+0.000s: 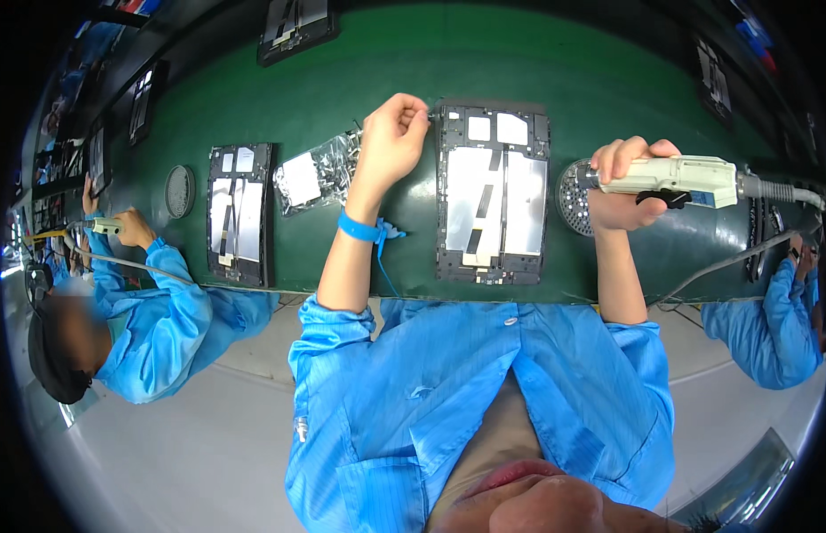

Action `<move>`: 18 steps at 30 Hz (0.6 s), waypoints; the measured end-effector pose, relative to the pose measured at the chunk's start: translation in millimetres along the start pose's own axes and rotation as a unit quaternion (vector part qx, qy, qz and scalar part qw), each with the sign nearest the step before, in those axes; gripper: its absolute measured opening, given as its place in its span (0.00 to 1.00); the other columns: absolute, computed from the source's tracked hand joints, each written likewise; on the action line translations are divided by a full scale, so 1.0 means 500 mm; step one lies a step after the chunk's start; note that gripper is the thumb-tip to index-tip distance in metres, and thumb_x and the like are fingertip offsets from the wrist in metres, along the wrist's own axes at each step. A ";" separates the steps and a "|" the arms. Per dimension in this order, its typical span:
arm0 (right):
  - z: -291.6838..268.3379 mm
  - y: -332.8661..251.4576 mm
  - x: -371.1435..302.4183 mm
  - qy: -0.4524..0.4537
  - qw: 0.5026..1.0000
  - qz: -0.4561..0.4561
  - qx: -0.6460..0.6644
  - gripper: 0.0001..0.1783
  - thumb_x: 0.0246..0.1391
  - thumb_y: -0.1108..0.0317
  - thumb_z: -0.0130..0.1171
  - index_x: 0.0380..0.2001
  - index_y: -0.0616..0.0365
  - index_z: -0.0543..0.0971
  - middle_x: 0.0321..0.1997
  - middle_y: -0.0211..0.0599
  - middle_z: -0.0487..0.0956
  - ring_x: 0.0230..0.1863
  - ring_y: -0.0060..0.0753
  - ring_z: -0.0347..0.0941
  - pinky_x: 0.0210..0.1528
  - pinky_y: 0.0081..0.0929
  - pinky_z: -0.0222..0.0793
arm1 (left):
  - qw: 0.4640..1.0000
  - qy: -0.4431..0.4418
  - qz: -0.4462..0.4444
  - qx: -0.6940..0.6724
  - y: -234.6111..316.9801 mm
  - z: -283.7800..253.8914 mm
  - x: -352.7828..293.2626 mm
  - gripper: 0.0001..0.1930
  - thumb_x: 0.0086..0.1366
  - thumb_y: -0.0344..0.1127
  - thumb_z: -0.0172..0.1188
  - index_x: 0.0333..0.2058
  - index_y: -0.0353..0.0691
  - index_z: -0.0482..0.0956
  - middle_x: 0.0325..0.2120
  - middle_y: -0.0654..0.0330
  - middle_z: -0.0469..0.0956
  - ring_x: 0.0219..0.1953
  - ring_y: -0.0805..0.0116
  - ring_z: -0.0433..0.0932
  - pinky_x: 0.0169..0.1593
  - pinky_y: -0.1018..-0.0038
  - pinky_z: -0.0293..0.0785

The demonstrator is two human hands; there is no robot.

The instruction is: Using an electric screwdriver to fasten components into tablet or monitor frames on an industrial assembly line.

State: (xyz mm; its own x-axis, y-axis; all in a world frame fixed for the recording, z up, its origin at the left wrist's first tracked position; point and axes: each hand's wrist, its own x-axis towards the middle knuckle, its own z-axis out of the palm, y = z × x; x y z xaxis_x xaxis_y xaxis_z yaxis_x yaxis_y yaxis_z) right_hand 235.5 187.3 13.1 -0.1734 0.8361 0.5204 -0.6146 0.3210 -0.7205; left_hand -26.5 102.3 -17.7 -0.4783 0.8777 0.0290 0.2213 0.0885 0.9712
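Tablet (494, 191) not yet covered, inner parts (525, 209) seemingly fitted; our right hand (617, 206) grasps the driver (702, 180); left hand's (398, 133) hold we cannot tell.

At least five opened tablets (466, 191) (251, 211) (297, 22) (715, 80) (143, 98), two drivers (697, 178) (106, 226), two dishes (177, 192) (573, 202), one bag (299, 182)

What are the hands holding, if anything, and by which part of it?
The right hand holds a pale corded tool by the front of its body. Whether the curled left hand holds anything cannot be told.
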 end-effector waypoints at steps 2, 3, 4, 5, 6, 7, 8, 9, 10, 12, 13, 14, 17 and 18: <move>0.010 0.003 0.002 -0.010 1.000 -0.005 -0.005 0.41 0.42 0.33 0.62 0.48 0.49 0.60 0.24 0.30 0.68 0.21 0.24 0.66 0.26 0.25 0.66 | 0.992 -0.069 0.004 0.101 -0.006 0.010 0.028 0.05 0.59 0.27 0.55 0.32 0.30 0.76 0.22 0.57 0.77 0.25 0.72 0.77 0.30 0.73 0.72; 0.011 0.004 0.002 -0.021 1.000 -0.008 -0.010 0.40 0.42 0.34 0.63 0.47 0.49 0.60 0.24 0.30 0.68 0.21 0.23 0.67 0.26 0.25 0.66 | 0.988 -0.095 0.001 0.121 0.001 0.016 0.037 0.07 0.61 0.28 0.56 0.33 0.29 0.76 0.25 0.59 0.77 0.26 0.74 0.75 0.32 0.77 0.71; 0.012 0.005 0.002 -0.020 1.000 -0.008 -0.009 0.40 0.42 0.34 0.63 0.47 0.49 0.60 0.24 0.30 0.68 0.21 0.23 0.67 0.26 0.25 0.66 | 0.988 -0.094 0.001 0.122 -0.001 0.020 0.043 0.07 0.61 0.28 0.56 0.33 0.29 0.76 0.25 0.59 0.77 0.26 0.74 0.75 0.32 0.77 0.71; 0.013 0.005 0.002 -0.020 1.000 -0.007 -0.008 0.40 0.42 0.34 0.63 0.46 0.49 0.60 0.24 0.29 0.68 0.21 0.23 0.67 0.26 0.25 0.66 | 0.984 -0.096 0.035 0.145 -0.004 0.023 0.050 0.07 0.60 0.28 0.56 0.33 0.29 0.76 0.25 0.57 0.77 0.26 0.72 0.75 0.33 0.75 0.71; 0.014 0.006 0.000 -0.020 1.000 -0.005 -0.006 0.39 0.42 0.34 0.64 0.45 0.48 0.60 0.24 0.29 0.68 0.21 0.23 0.67 0.25 0.25 0.66 | 0.979 -0.097 0.069 0.167 -0.005 0.024 0.053 0.06 0.59 0.27 0.56 0.32 0.29 0.77 0.25 0.55 0.77 0.26 0.70 0.75 0.33 0.74 0.71; 0.011 0.007 -0.001 -0.019 1.000 0.001 -0.006 0.39 0.42 0.34 0.63 0.45 0.48 0.60 0.24 0.29 0.68 0.21 0.23 0.67 0.26 0.25 0.66 | 0.978 -0.094 0.074 0.171 -0.004 0.025 0.054 0.05 0.57 0.27 0.56 0.31 0.29 0.77 0.26 0.53 0.77 0.27 0.64 0.76 0.33 0.72 0.71; 0.012 0.009 -0.001 -0.019 1.000 0.002 -0.004 0.39 0.42 0.34 0.63 0.45 0.48 0.60 0.24 0.29 0.68 0.21 0.23 0.67 0.26 0.25 0.66 | 0.978 -0.093 0.074 0.173 -0.002 0.021 0.056 0.05 0.57 0.27 0.56 0.31 0.29 0.77 0.26 0.53 0.77 0.27 0.64 0.76 0.33 0.72 0.71; 0.011 0.006 0.000 -0.010 1.000 0.007 -0.003 0.39 0.42 0.34 0.63 0.45 0.48 0.60 0.24 0.29 0.68 0.21 0.23 0.67 0.27 0.25 0.66 | 0.969 -0.101 0.108 0.197 -0.001 0.021 0.058 0.05 0.57 0.26 0.56 0.30 0.30 0.77 0.26 0.52 0.77 0.27 0.62 0.76 0.34 0.71 0.71; 0.011 0.004 0.001 -0.001 1.000 0.011 -0.002 0.39 0.42 0.34 0.63 0.45 0.48 0.60 0.24 0.29 0.68 0.21 0.23 0.67 0.27 0.25 0.66 | 0.959 -0.108 0.142 0.220 0.000 0.020 0.060 0.05 0.57 0.26 0.56 0.30 0.30 0.77 0.26 0.52 0.76 0.28 0.59 0.76 0.34 0.69 0.71; 0.006 0.006 0.003 0.001 1.000 0.012 -0.004 0.39 0.43 0.34 0.63 0.45 0.48 0.60 0.24 0.29 0.68 0.21 0.23 0.66 0.27 0.25 0.66 | 0.954 -0.119 0.152 0.231 -0.002 0.015 0.068 0.04 0.56 0.25 0.56 0.30 0.31 0.77 0.26 0.51 0.76 0.28 0.56 0.76 0.34 0.68 0.71; 0.004 0.008 0.004 0.003 1.000 0.012 -0.004 0.38 0.43 0.34 0.63 0.45 0.48 0.60 0.24 0.29 0.68 0.21 0.23 0.66 0.28 0.25 0.66 | 0.948 -0.128 0.162 0.242 -0.003 0.014 0.072 0.04 0.56 0.25 0.56 0.30 0.31 0.77 0.26 0.50 0.76 0.29 0.54 0.76 0.34 0.67 0.71; 0.003 0.007 0.003 0.002 1.000 0.012 -0.004 0.38 0.43 0.34 0.63 0.45 0.48 0.60 0.24 0.29 0.68 0.21 0.23 0.66 0.28 0.25 0.66 | 0.948 -0.128 0.162 0.242 -0.003 0.016 0.073 0.04 0.56 0.25 0.56 0.30 0.31 0.77 0.26 0.50 0.76 0.29 0.54 0.76 0.34 0.67 0.71; 0.007 0.011 0.004 -0.003 1.000 0.012 -0.004 0.37 0.44 0.35 0.63 0.45 0.48 0.60 0.25 0.29 0.68 0.22 0.23 0.66 0.28 0.25 0.66 | 0.948 -0.131 0.150 0.250 -0.001 0.020 0.071 0.03 0.54 0.25 0.55 0.27 0.32 0.77 0.26 0.49 0.76 0.33 0.49 0.76 0.39 0.61 0.71; 0.008 0.011 0.003 -0.007 1.000 0.010 -0.006 0.37 0.44 0.35 0.63 0.45 0.48 0.60 0.25 0.29 0.68 0.22 0.23 0.66 0.28 0.25 0.66 | 0.939 -0.129 0.160 0.275 0.000 0.022 0.070 0.03 0.54 0.26 0.56 0.27 0.33 0.78 0.26 0.50 0.76 0.33 0.50 0.76 0.39 0.61 0.70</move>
State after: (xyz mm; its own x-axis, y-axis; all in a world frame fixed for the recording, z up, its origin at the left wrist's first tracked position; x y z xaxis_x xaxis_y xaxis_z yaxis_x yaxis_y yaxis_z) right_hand 228.9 188.4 11.6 -0.1959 0.8366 0.5115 -0.6015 0.3094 -0.7365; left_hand -33.8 138.1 -19.5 -0.1070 0.9794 0.1715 0.7576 -0.0314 0.6520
